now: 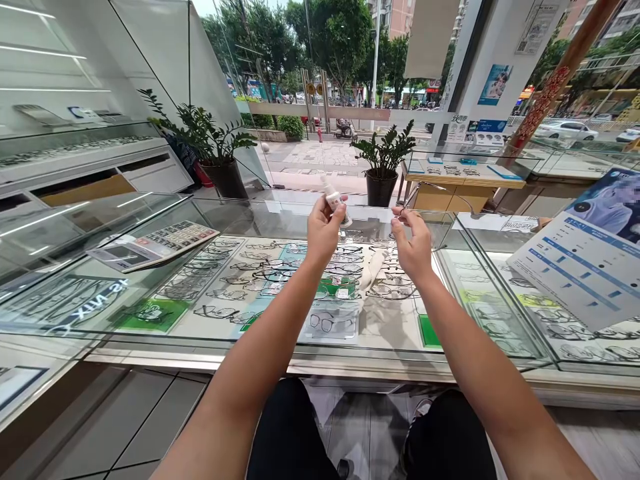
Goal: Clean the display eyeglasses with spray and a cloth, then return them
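My left hand (324, 228) is wrapped round a small white spray bottle (334, 197), held upright but slightly tilted above the glass counter. To its right, my right hand (413, 239) pinches a pair of thin-framed eyeglasses (411, 195) between thumb and fingers, with a thin temple reaching out to the right. The bottle and the eyeglasses are apart. Below and between the hands, a crumpled pale cloth (372, 272) lies on the counter. A clear tray (355, 331) near the front edge bears another pair of eyeglasses (327, 323).
Rows of eyeglasses (265, 270) fill the glass display counter (240, 341). An open booklet (167, 241) rests at the left, and a printed board (583, 257) stands at the right. Potted plants (381, 188) stand beyond, before the shop window.
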Tool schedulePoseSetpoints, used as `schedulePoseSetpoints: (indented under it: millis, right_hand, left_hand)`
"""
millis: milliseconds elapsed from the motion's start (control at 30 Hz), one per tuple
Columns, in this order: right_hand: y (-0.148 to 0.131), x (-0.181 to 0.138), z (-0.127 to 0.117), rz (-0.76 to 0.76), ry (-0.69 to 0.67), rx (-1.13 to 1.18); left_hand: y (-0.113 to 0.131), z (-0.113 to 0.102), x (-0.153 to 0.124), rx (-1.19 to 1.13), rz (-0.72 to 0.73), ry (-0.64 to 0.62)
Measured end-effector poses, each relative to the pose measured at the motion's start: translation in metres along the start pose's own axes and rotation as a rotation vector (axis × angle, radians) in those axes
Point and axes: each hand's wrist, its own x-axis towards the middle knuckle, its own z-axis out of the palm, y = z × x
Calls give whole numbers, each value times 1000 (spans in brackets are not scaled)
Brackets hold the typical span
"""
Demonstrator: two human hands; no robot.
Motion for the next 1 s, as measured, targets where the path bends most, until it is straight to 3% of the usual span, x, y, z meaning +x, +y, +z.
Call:
schedulePoseSetpoints:
  millis: [200, 467, 633, 1000]
  right_hand:
    - [-6, 0, -1, 30, -75, 55]
    - [-17, -1, -1, 83, -311, 210]
    - [-20, -1, 0, 181, -427, 357]
    - [-32, 1, -4, 346, -694, 617]
  left_hand:
    - [16, 9, -5, -117, -397, -73]
    - [34, 7, -6, -272, -564, -190]
    - [32, 9, -7, -256, -536, -221]
    - [22, 15, -17, 101, -236, -279]
